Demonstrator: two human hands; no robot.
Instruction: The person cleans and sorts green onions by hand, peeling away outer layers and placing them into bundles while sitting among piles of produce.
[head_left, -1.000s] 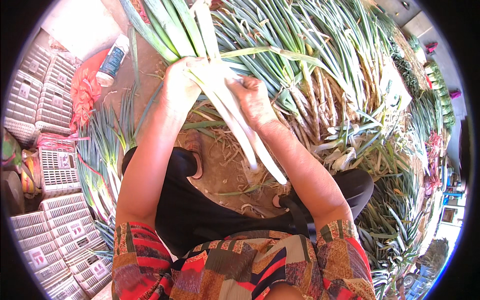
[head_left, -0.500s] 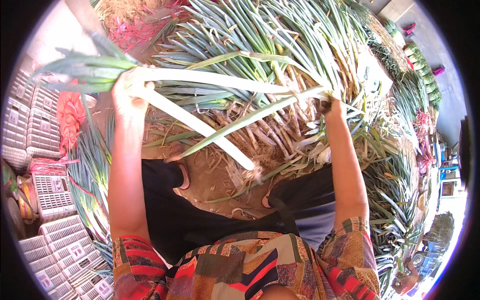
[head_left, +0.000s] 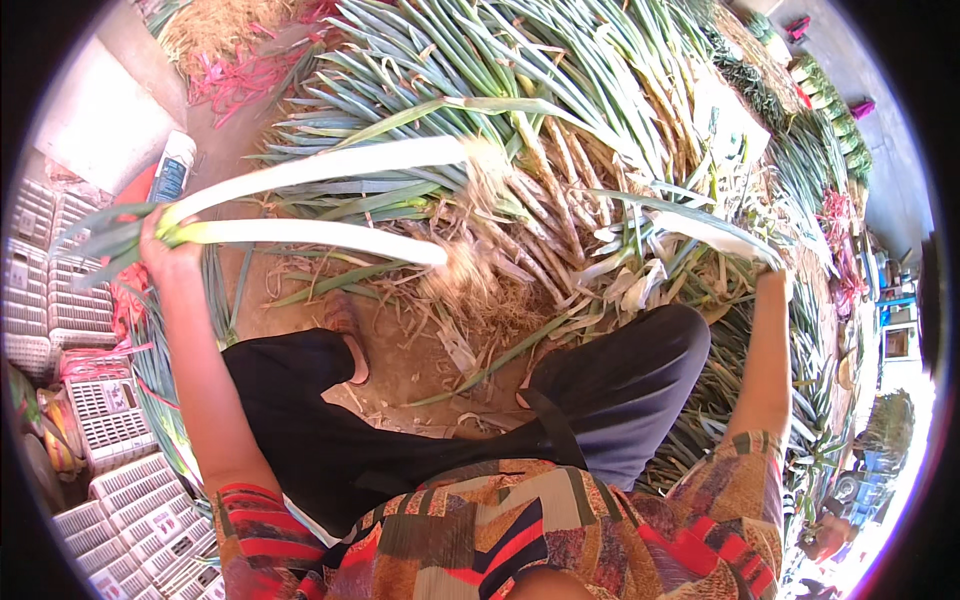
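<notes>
White leeks (head_left: 330, 166), clamped in the fingers of the left hand (head_left: 168, 247) near the leaves (head_left: 112, 235), stretch lengthwise rightward, roots (head_left: 484, 175) well apart from the right hand (head_left: 772, 280), whose finger state I cannot tell.

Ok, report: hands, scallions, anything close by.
Left hand gripping two scallions, roots pointing right. Right hand at leaf strip's end, grip unclear. Heaped scallions ahead.

smooth, glossy leek stems (head_left: 330, 240), rough, fibrous roots (head_left: 465, 278), slatted plastic crates (head_left: 150, 512), matt cloth trousers (head_left: 620, 385)
</notes>
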